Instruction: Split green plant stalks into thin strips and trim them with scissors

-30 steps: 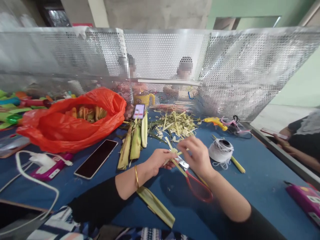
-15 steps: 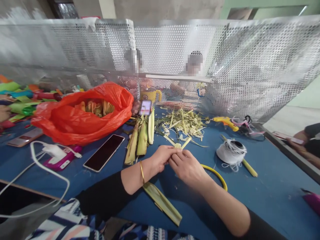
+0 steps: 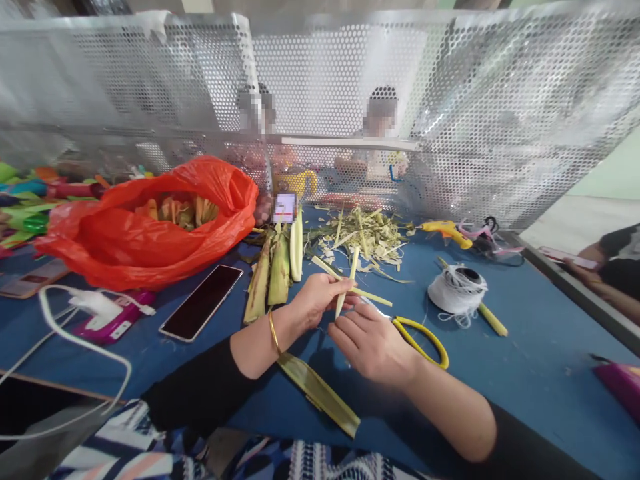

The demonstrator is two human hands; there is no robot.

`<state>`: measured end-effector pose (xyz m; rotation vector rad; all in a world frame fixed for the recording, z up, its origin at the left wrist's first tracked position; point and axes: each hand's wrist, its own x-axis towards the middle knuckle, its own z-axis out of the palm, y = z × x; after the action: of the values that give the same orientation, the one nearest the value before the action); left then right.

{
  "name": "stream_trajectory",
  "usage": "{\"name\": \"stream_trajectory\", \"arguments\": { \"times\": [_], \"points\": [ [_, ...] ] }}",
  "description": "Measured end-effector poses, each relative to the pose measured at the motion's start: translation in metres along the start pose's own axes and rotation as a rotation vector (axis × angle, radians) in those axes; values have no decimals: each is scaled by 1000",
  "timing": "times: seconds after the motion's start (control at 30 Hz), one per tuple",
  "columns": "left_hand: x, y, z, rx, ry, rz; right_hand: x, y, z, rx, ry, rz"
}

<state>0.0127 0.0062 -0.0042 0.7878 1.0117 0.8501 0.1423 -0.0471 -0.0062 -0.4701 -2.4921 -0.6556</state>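
Crossed pale-green leaf strips (image 3: pixel 355 265) are pinched between the thumb and fingers of my left hand (image 3: pixel 320 297). My right hand (image 3: pixel 373 340) is closed just below, its fingertips at the lower end of the upright strip. Another strip end points right above the right knuckles. Beside and partly behind my right hand lie yellow-handled scissors (image 3: pixel 434 337). A folded green leaf piece (image 3: pixel 323 393) rests on the table under my left wrist. Several husk-like leaf pieces (image 3: pixel 279 270) lie beyond my left hand.
A red plastic bag (image 3: pixel 120 230) holding folded pieces, a phone (image 3: pixel 203 303) and a purple power strip (image 3: pixel 117 313) are on the left. Leaf scraps (image 3: pixel 370 233), a yellow glue gun (image 3: pixel 447 233) and a white string spool (image 3: pixel 457 290) lie ahead. A perforated metal screen (image 3: pixel 330 80) stands behind.
My hands have drawn slightly apart, and the strips between them now stand out as a long cross. More of the scissors shows. The whole view has shifted slightly.
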Motion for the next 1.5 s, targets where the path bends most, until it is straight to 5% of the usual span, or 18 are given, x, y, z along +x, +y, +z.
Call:
{"name": "stream_trajectory", "arguments": {
  "times": [0.13,0.23,0.33,0.5,0.83,0.93,1.07,1.17,1.5],
  "points": [
    [0,2,-1,0,21,13,-1,5,-1,44,70,88],
    [-3,8,-1,-22,32,36,-7,19,-3,-12,64,459],
    [-5,13,-2,-18,28,25,-13,32,-2,-4,-93,734],
    [0,6,-3,177,57,95,-16,37,3,199,-308,762],
    [3,10,-4,272,86,128,-14,53,-18,870,-333,1080],
    [-1,11,-5,247,4,84,-16,58,-10,1157,-220,1295],
    [-6,9,-4,242,-125,11,-14,54,5,1419,128,1565],
    [-7,4,-1,284,-156,-10,-11,46,11,1540,304,1617],
    [-6,-3,0,375,-259,49,-10,42,15,1445,486,1705]
  ]
}}
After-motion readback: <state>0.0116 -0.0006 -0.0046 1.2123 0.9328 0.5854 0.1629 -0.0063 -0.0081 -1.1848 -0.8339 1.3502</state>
